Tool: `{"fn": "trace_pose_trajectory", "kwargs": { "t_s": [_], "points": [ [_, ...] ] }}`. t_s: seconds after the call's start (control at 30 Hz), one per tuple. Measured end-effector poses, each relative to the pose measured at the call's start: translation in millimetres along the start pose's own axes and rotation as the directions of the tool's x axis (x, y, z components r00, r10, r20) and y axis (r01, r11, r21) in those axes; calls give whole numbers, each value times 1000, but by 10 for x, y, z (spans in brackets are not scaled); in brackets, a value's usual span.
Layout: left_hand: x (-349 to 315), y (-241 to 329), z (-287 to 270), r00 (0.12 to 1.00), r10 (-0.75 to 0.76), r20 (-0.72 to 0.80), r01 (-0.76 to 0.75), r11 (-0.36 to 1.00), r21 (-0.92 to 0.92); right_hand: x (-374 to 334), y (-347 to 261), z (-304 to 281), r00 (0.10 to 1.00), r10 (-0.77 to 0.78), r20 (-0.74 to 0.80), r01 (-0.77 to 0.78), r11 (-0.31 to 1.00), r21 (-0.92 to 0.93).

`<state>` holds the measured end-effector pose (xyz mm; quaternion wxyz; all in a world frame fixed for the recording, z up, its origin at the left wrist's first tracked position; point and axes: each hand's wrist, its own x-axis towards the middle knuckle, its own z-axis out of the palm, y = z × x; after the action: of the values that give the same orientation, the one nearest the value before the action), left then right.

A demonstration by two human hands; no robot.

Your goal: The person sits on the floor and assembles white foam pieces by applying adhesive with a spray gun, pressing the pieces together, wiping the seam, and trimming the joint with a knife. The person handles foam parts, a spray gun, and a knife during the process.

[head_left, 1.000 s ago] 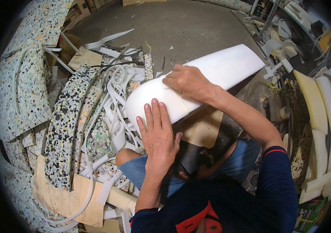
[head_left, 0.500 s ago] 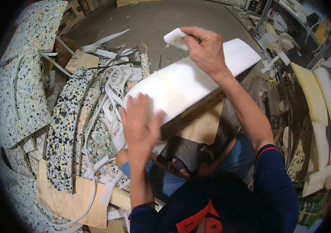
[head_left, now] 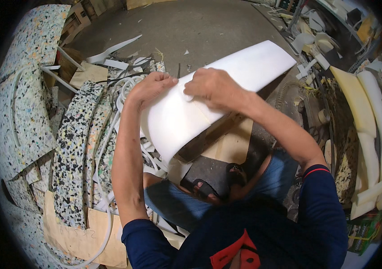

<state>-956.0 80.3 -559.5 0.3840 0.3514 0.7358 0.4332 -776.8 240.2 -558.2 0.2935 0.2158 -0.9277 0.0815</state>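
Note:
A long white foam pad (head_left: pixel 173 121) with a curved near end lies over a wooden block (head_left: pixel 204 139) in front of me. A faint yellowish seam crosses its top. My right hand (head_left: pixel 213 88) is closed round a small white foam scrap (head_left: pixel 188 97) and presses it on the pad beside the seam. Most of that scrap is hidden under the fingers. At the far left edge of the pad, my left hand (head_left: pixel 151 88) curls its fingers and thumb on the foam rim. Its fingertips are partly hidden.
Speckled foam sheets (head_left: pixel 20 112) and strips (head_left: pixel 76 152) stack up at left, with white offcuts (head_left: pixel 110 62) and a marked wooden board (head_left: pixel 79 235). Yellow and white foam slabs (head_left: pixel 357 103) stand at right. Scissors (head_left: pixel 314 134) lie nearby. My sandalled feet (head_left: pixel 206 188) are below the pad.
My right hand has come down and left with the foam scrap onto the pad. My left hand has moved from flat on the near end to the far edge.

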Motion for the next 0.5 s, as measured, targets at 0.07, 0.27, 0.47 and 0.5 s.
{"fn": "trace_pose_trajectory", "kwargs": {
  "t_s": [0.07,0.27,0.47,0.5],
  "points": [
    [33,-14,12,998,68,-8,-68,998,-2,49,53,-49,966,231,-113,-214,966,145],
    [153,-107,-18,994,85,-62,-82,995,53,87,-61,-21,999,-18,-44,16,998,-59],
    [62,-160,76,981,175,-86,-166,981,104,98,-118,-255,795,360,-488,-268,930,250],
    [43,-151,72,981,170,-97,-158,980,118,108,-174,-260,857,160,-490,-132,987,92]
  ]
}}
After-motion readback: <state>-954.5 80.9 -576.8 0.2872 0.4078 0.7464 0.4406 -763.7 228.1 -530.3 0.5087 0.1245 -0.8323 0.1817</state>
